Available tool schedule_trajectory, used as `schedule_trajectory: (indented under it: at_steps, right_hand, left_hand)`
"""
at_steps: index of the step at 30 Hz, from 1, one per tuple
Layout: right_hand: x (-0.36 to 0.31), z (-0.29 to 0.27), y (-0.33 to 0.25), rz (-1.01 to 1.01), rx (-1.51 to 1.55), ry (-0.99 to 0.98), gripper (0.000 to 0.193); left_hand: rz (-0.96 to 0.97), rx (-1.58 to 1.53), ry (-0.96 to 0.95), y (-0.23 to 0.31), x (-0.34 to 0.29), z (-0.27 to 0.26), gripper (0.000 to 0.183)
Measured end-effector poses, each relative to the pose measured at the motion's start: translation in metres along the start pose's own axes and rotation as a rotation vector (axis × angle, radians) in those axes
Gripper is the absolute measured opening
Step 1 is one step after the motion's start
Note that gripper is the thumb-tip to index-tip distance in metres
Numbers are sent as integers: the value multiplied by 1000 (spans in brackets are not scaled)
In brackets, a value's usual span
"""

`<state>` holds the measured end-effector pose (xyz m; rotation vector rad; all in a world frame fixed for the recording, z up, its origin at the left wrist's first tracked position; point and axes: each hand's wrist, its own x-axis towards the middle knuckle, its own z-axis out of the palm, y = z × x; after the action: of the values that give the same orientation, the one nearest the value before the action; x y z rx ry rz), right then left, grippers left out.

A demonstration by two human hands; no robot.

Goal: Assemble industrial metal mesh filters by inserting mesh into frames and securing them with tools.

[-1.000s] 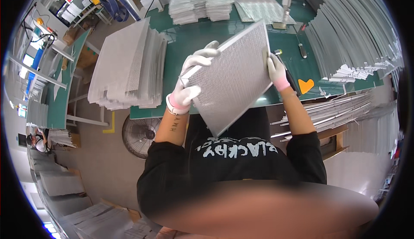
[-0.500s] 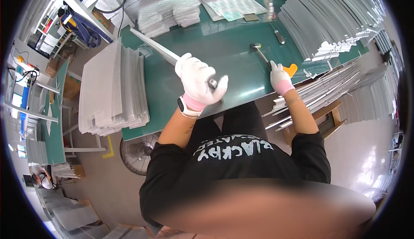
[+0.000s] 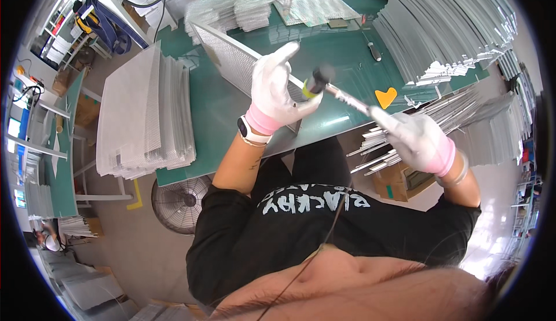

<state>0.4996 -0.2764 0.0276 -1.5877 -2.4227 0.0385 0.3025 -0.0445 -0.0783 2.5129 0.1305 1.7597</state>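
Pretty decent bare room on the green tabletop [image 3: 350, 57], right of the silver mesh panel with the thin metal frame [image 3: 234, 66], which was up on edge, running far-left to near-right. The white-gloved left hand [image 3: 275, 92] was nearest, at its top edge, thumb and forefinger spread, other fingers' grip unclear. The white-gloved right hand [image 3: 420, 138] gripped a black-headed hammer [image 3: 349, 98], head blurry, just beside the left thumb.

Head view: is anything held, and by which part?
Right hand: mallet, by its handle. Left hand: touching the mesh panel at its upper edge, grip unclear.
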Motion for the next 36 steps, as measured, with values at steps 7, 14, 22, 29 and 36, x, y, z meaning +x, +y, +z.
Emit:
schedule_trajectory:
  at_steps: [7, 14, 22, 29, 36]
  right_hand:
    - [-11, 3, -3, 38, 299, 370, 59]
    - [10, 41, 39, 478, 388, -170, 54]
    - [-4, 158, 108, 478, 16, 258, 84]
    - [-26, 175, 76, 450, 1068, 124, 19]
    - [-138, 58, 82, 790, 577, 1327, 28]
  left_hand:
    - [-40, -104, 149, -4, -3, 8, 65]
    - [-52, -14, 4, 0, 7, -10, 54]
    - [55, -944, 82, 15, 11, -74, 16]
    - [290, -1602, 7, 16, -1, -98, 46]
    - [-548, 597, -215, 12, -39, -216, 66]
